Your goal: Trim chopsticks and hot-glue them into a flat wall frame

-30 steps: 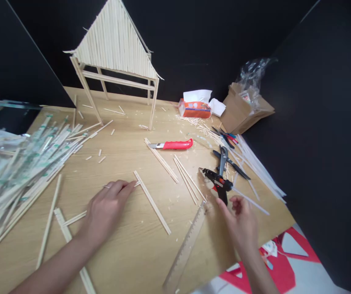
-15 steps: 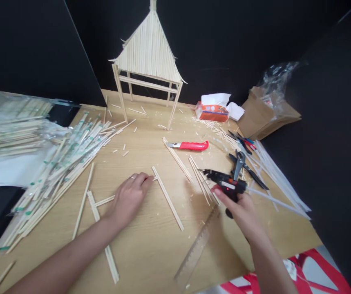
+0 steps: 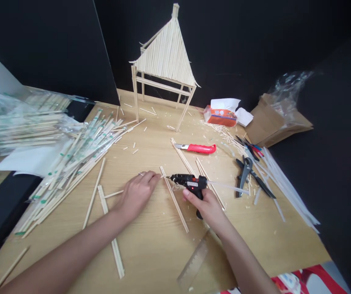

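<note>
My right hand [image 3: 207, 204] is wrapped round the handle of a black glue gun [image 3: 190, 181]. The gun's nozzle points left, at the upper end of a joined pair of thin wooden sticks [image 3: 175, 202] lying on the table. My left hand [image 3: 140, 190] pinches a small wooden piece [image 3: 162, 176] beside that same end, close to the nozzle. A clear glue stick [image 3: 227, 187] juts from the back of the gun. Under my left forearm runs another stick pair [image 3: 117, 253].
A stick-built house model [image 3: 164, 57] stands at the back. Around lie a red cutter [image 3: 201, 148], cutting pliers [image 3: 245, 173], a clear ruler [image 3: 193, 261], a tissue pack [image 3: 221, 117], a paper bag [image 3: 273, 122], glue sticks [image 3: 288, 192] and bundled sticks [image 3: 68, 171] at left.
The glue gun in my right hand has moved left, its nozzle now at the stick pair's upper end. The pliers are no longer behind it. The whole view has shifted somewhat.
</note>
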`<state>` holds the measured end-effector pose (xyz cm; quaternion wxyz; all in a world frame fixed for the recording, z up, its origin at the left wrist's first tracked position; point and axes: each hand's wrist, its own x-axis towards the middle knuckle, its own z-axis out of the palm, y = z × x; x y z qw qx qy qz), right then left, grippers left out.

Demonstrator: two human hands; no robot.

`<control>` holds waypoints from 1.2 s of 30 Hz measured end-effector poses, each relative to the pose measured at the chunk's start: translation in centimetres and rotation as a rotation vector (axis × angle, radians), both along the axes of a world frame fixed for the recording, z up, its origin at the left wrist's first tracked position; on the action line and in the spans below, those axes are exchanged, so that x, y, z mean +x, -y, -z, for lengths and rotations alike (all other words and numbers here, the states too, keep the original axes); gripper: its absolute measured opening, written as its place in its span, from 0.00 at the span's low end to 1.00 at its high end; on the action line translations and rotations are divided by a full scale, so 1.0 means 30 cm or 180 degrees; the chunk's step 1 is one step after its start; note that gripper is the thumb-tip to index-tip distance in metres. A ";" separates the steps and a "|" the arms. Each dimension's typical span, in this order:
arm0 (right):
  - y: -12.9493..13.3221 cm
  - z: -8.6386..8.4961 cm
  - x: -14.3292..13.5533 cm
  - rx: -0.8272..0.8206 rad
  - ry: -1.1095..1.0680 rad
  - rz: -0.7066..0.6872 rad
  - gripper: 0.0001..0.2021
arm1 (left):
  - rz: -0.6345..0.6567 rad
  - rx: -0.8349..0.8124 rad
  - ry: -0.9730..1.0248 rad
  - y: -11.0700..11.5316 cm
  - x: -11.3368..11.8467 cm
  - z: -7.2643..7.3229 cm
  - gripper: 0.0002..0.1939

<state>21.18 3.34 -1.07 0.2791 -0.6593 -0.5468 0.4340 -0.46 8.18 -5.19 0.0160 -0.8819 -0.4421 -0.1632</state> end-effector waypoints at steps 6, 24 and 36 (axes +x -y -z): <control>0.000 0.010 -0.003 0.0040 0.0144 0.0093 0.18 | -0.0095 -0.0250 0.0140 -0.013 -0.003 0.000 0.16; -0.005 0.027 -0.047 0.0290 -0.0250 -0.0049 0.19 | -0.0084 -0.0326 0.0036 -0.003 0.005 -0.010 0.16; -0.002 0.023 -0.046 0.0280 -0.0044 -0.0128 0.19 | -0.0086 -0.0369 -0.0034 -0.003 0.003 -0.007 0.17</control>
